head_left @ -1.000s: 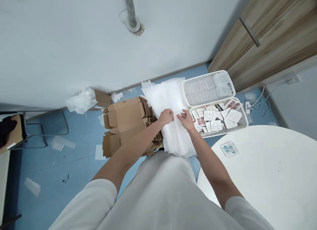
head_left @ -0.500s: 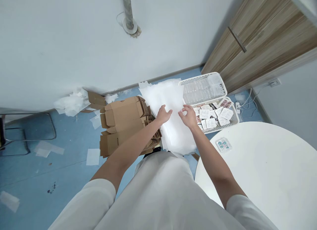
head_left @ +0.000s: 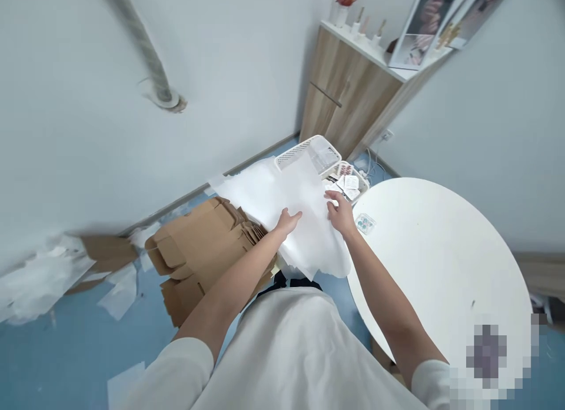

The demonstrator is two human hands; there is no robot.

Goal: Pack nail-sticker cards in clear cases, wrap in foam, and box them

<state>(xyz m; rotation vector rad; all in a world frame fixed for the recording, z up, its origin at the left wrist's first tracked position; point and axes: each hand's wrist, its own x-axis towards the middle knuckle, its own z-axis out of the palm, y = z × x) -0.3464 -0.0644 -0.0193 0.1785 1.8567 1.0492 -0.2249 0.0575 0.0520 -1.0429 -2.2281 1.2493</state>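
Note:
A thin white packing sheet (head_left: 309,222) is lifted at a slant in front of my body, its far corner overlapping a basket. My left hand (head_left: 288,223) is closed at the sheet's left side, thumb and fingers pinching it. At the right edge my right hand (head_left: 341,212) has its fingers curled round the sheet, though the exact contact is hard to see. Beneath and beyond lies a pile of similar white sheets (head_left: 247,189). Flattened brown cardboard boxes (head_left: 198,233) are stacked left of the sheets, partly behind my left forearm.
A white basket (head_left: 286,157) with clear plastic pieces and another basket (head_left: 364,186) of small cards stand beyond my right hand. A round white table (head_left: 441,263) bears a small clear case (head_left: 365,223). Crumpled white sheets (head_left: 48,275) lie left; a wooden cabinet (head_left: 348,86) stands behind.
My view has turned rightward and up, bringing the cabinet top into sight. The top white sheet has come up off the pile and shifted right. My hands are slightly farther apart.

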